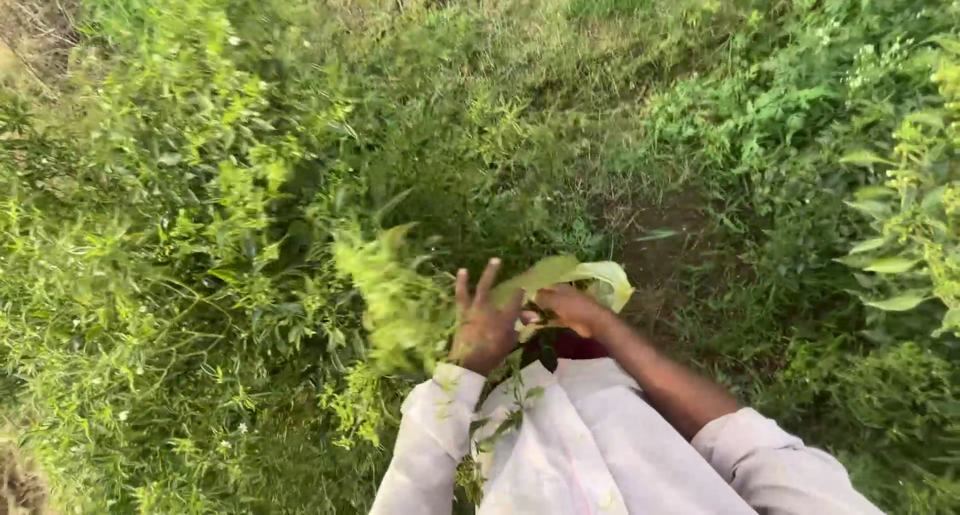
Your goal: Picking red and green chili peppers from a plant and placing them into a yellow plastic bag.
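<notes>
Gripping leaf (575, 275): right hand (568, 307), left hand (483, 327) beside.

I see no package, label, sign or screen anywhere around me (only green weeds, grass and bare soil); nothing printed or boxed lies in the growth or near my sleeves.

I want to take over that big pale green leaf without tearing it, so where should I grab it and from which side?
Probably at its base, beside the right hand that already pinches the big leaf, coming from the left where the left hand is open. The broad blade curls free up and to the right, so gripping there would likely tear it.
</notes>
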